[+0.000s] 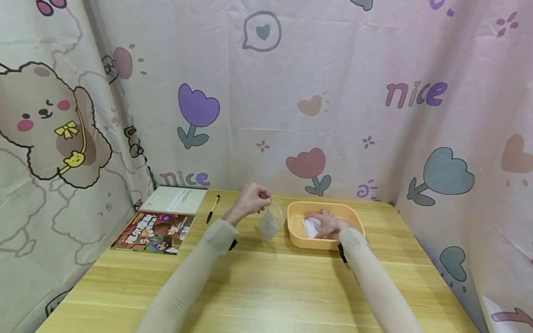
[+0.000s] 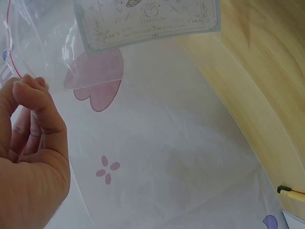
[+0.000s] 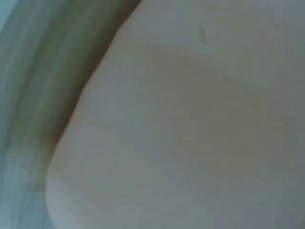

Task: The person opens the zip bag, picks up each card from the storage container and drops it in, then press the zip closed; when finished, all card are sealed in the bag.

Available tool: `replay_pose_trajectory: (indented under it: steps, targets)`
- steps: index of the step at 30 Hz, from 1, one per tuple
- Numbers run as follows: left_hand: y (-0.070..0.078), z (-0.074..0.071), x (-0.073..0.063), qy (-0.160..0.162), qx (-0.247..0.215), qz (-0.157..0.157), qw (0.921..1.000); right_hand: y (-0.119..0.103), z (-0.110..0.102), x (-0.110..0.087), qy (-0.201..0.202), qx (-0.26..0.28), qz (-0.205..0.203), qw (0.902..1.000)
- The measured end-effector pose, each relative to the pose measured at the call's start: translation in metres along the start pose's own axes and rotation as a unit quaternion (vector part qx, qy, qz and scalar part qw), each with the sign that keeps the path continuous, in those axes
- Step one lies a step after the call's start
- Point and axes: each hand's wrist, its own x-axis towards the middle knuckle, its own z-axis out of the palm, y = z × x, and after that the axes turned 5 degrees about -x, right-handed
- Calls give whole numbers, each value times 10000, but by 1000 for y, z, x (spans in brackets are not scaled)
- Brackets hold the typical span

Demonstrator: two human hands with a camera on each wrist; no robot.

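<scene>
In the head view my left hand is raised over the table and pinches the edge of a clear zip bag. A pale printed card shows at the bag, which hangs below the fingertips. The left wrist view has the thumb and fingertips at the bag's red-lined edge, with the card's ornate border above. My right hand reaches into an orange plastic basin, its fingers and thumb around a white paper item; I cannot tell whether they grip it.
At the left of the wooden table lie a comic-style book and a white book. A yellow and black pen lies beside them. A printed curtain hangs behind the table. A blurred pale surface fills most of the right wrist view.
</scene>
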Motion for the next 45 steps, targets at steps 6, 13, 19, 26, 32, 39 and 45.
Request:
replay_pose_trajectory:
  steps: [6,13,19,26,32,39,45]
  targets:
    - [-1,0,-1,-22,-19,-28,10000,3,5,-5,575,632,-232,9961]
    - [0,-2,-1,-10,-59,-17,10000,10,-4,-5,1300,1463,-654,9785]
    - [-1,-3,0,-18,-57,7,10000,13,-17,-9,1543,1854,-116,9704]
    - [0,-2,0,65,-23,10,10000,8,-27,-10,1915,2353,-132,9528]
    - [1,-2,1,66,0,-53,10000,8,-24,-8,2072,2237,-274,9520]
    - [0,-2,0,7,8,-28,10000,9,-12,-6,1825,2165,161,9589]
    - [2,-2,0,-7,8,-33,10000,13,-4,0,1810,2252,418,9564]
